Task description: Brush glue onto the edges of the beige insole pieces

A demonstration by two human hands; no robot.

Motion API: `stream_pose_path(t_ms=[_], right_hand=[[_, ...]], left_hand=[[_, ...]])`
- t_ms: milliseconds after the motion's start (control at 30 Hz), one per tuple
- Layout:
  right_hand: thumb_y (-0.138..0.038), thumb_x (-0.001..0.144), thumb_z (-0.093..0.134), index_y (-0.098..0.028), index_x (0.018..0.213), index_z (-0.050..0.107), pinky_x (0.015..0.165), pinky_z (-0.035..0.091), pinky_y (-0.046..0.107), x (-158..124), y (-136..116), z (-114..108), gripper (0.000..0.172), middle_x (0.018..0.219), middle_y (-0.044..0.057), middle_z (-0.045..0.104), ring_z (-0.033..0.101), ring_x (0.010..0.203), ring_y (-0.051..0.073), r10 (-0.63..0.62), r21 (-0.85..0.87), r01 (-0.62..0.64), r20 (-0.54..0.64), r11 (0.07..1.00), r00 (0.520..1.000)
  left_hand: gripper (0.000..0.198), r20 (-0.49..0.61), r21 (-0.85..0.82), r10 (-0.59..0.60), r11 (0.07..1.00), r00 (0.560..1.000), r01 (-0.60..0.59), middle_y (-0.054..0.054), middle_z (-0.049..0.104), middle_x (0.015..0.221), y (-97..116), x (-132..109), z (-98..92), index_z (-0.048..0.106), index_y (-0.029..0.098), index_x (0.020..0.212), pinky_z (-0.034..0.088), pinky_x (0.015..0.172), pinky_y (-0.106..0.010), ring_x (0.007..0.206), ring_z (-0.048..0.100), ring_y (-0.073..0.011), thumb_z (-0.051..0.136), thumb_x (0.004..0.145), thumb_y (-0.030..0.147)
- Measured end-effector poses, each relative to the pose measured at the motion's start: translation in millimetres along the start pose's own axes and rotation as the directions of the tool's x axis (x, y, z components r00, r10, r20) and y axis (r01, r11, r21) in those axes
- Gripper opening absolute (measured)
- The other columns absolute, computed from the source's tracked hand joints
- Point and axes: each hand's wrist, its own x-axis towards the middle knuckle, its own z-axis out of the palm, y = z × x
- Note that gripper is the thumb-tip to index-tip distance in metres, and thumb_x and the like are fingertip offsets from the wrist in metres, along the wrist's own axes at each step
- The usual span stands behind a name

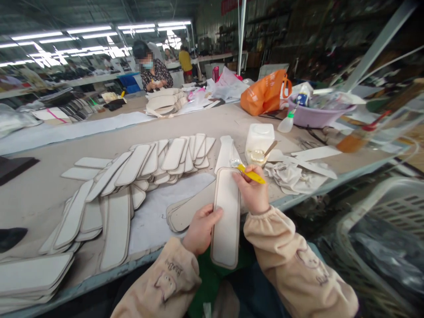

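Note:
My left hand (201, 229) grips the left edge of a long cream strip with a tan border (226, 216), holding it over the table's front edge. My right hand (253, 192) is closed on a yellow-handled brush (251, 174) whose tip rests at the strip's top right corner. Just behind stands an open white glue jar (259, 142) with a stick in it. A stack of like strips (188, 212) lies under the held one, on a white sheet (159, 207).
Several finished strips (139, 170) fan out over the left of the table (59, 176). Crumpled rags (291, 174), an orange bag (265, 92) and a purple basin (313, 115) sit to the right. A person works at the far end. A plastic basket (380, 229) stands at right.

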Motion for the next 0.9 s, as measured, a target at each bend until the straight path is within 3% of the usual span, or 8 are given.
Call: stream_pose_path(t_ms=[133, 300, 500, 900], right_hand=[[-0.025, 0.070, 0.073, -0.023, 0.082, 0.040, 0.046, 0.028, 0.018, 9.5, 0.6, -7.1, 0.035, 0.056, -0.012, 0.032, 0.032, 0.046, 0.004, -0.024, 0.003, 0.024, -0.036, 1.000, 0.999], [-0.022, 0.066, 0.073, -0.023, 0.083, 0.038, 0.048, 0.031, 0.018, 23.6, 5.6, -21.6, 0.039, 0.059, -0.012, 0.036, 0.037, 0.048, 0.004, 0.004, 0.037, -0.001, -0.090, 0.999, 0.996], [-0.023, 0.063, 0.076, -0.024, 0.083, 0.037, 0.049, 0.035, 0.019, 29.3, 7.7, -31.1, 0.045, 0.058, -0.012, 0.038, 0.045, 0.050, 0.006, 0.056, 0.105, -0.047, -0.081, 0.993, 0.995], [-0.022, 0.064, 0.078, -0.024, 0.084, 0.036, 0.050, 0.035, 0.017, 24.9, -4.3, -28.0, 0.046, 0.058, -0.013, 0.040, 0.043, 0.050, 0.006, 0.070, 0.194, -0.060, -0.043, 0.979, 0.997]], left_hand=[[0.036, 0.138, -0.037, -0.120, 0.991, 0.983, 0.126, -0.008, 0.073, 0.085, -4.3, -3.9, -2.3, 0.067, 0.013, 0.105, 0.052, 0.063, -0.028, 0.070, 0.067, -0.0185, 0.068, 0.079, 0.038], [0.050, 0.250, 0.043, -0.203, 0.979, 0.947, 0.199, -0.011, 0.073, 0.094, -15.3, -9.7, -6.2, 0.064, 0.012, 0.110, 0.052, 0.066, -0.028, 0.077, 0.069, -0.0209, 0.081, 0.065, 0.028], [0.055, 0.274, 0.009, -0.193, 0.980, 0.942, 0.198, -0.014, 0.072, 0.098, -22.1, -11.7, -5.2, 0.060, 0.011, 0.112, 0.053, 0.069, -0.030, 0.082, 0.069, -0.0234, 0.082, 0.064, 0.027], [0.056, 0.332, 0.012, -0.174, 0.984, 0.927, 0.180, -0.013, 0.071, 0.096, -27.5, -11.8, -9.7, 0.058, 0.011, 0.116, 0.050, 0.068, -0.027, 0.082, 0.069, -0.0217, 0.080, 0.068, 0.029]])
